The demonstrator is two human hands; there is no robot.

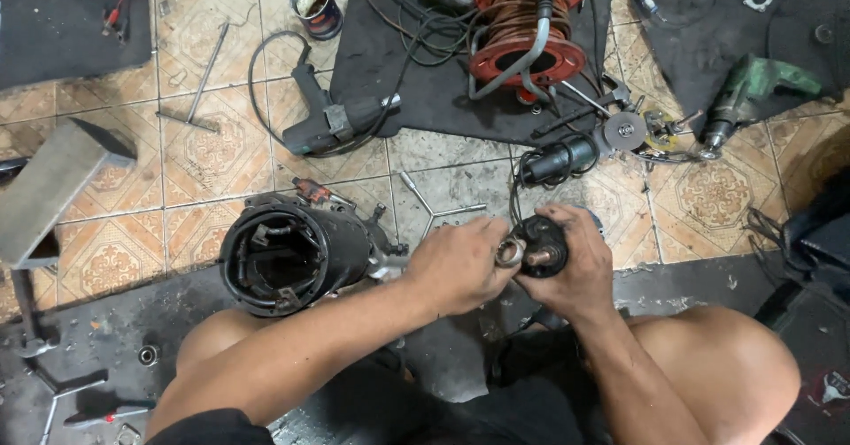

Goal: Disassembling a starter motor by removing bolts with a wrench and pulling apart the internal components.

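My right hand (575,272) grips a black round motor part (542,246) with a metal centre, held end-up above my lap. My left hand (456,263) reaches across and pinches a small metal ring (511,252) at that part's left edge. Just left of my hands a large black cylindrical motor housing (292,259) lies on its side on the floor, its open end facing me with wires inside. My bare knees frame the bottom of the view.
A three-armed wrench (431,208) lies beyond my hands. An angle grinder (575,153), a green drill (753,91), a red cable reel (527,29), a black power tool (332,117), a can (316,7) and a grey metal block (53,188) are spread on the tiled floor.
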